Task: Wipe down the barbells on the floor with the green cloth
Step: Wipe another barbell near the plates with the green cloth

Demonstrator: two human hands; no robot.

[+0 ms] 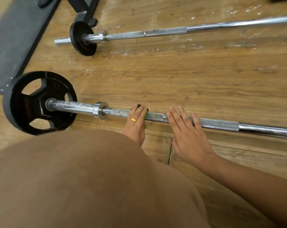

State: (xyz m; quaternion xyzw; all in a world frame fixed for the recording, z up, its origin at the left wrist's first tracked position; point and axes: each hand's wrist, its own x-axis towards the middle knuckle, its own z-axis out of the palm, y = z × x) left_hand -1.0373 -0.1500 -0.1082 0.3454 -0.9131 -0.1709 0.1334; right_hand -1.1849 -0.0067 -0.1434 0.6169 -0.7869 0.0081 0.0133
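step: we're wiping the near barbell (221, 125), on the knurled section just inboard of the collar (100, 110).
left hand (136, 123): fingers held close together and folded over the bar, pinning the green cloth (146, 120) against it. Thumb hidden, so we can't tell if the wrap goes all the way round.
right hand (187, 134): flat, fingers spread, lying across the knurl just beside the left hand. It holds nothing; we read it as steadying the bar.
technique: keep the right palm's weight on so the bar can't roll on its plate (39, 102). Wrap the cloth round the shaft, then stroke along it and twist. The underside needs a quarter roll, we judge.
pressure: go firmer on the knurl, since grime sits in the grooves. The smooth sleeve should need only a light pass.
cloth location: under the left hand on the near bar; only a green edge shows at the palm side.
near bar condition: dull, speckled patch between collar and left hand; the chrome further right looks bright.
far barbell (164, 32): lies well apart on the wooden floor (172, 76), untouched, with greyish knurl.
remaining: most of both bars, by our estimate.
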